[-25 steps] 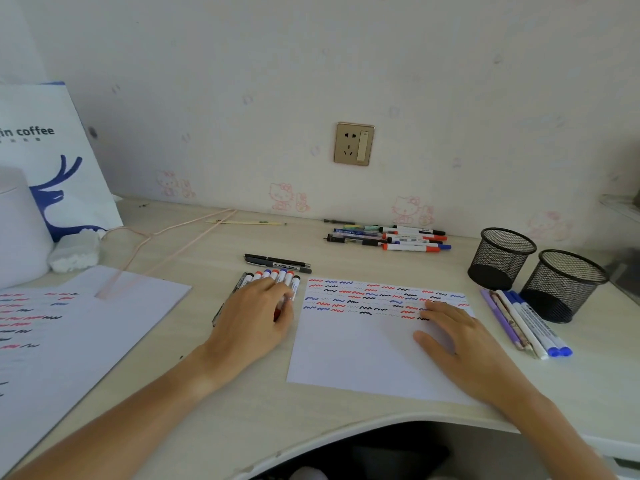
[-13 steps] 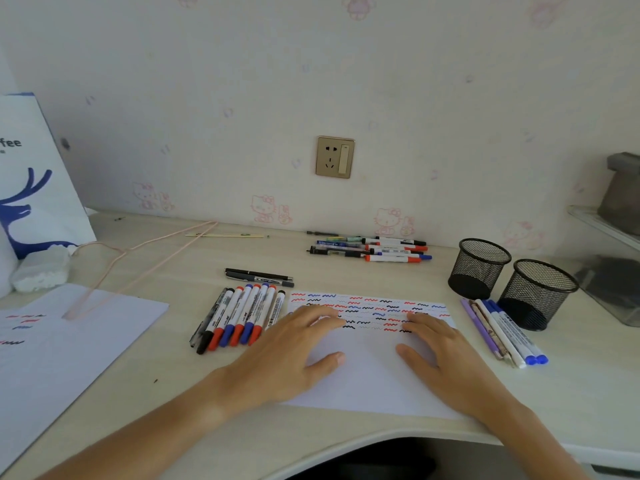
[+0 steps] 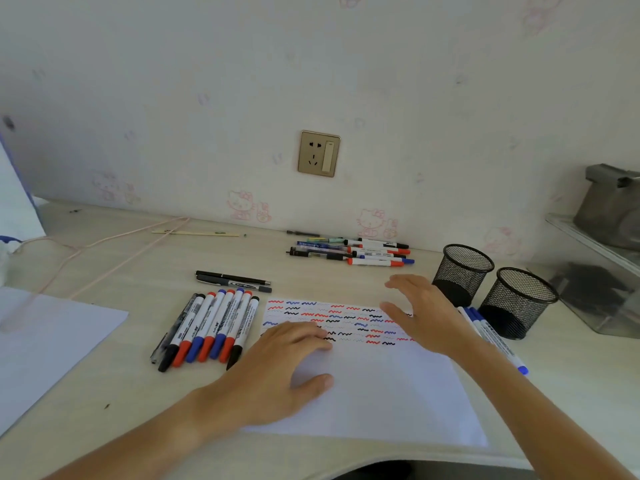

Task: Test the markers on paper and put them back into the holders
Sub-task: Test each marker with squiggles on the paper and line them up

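Note:
A white sheet of paper (image 3: 381,393) with red, blue and black squiggles across its top lies in front of me. My left hand (image 3: 277,368) rests flat on its left part, fingers straight. My right hand (image 3: 426,313) hovers open above the sheet's upper right corner, holding nothing. A row of several capped markers (image 3: 211,327) lies left of the paper. Another group of markers (image 3: 363,252) lies by the wall. Two black mesh holders (image 3: 462,271) (image 3: 517,301) stand at the right, with a few markers (image 3: 491,337) lying in front of them.
Two black pens (image 3: 232,281) lie above the marker row. A second sheet (image 3: 45,344) lies at the left, with a pink cord (image 3: 114,251) beyond it. A clear tray (image 3: 602,292) sits at the far right. A wall socket (image 3: 318,153) is on the wall.
My left hand left the marker row and came to rest on the paper. My right hand lifted off the sheet and moved up and to the right, toward the holders.

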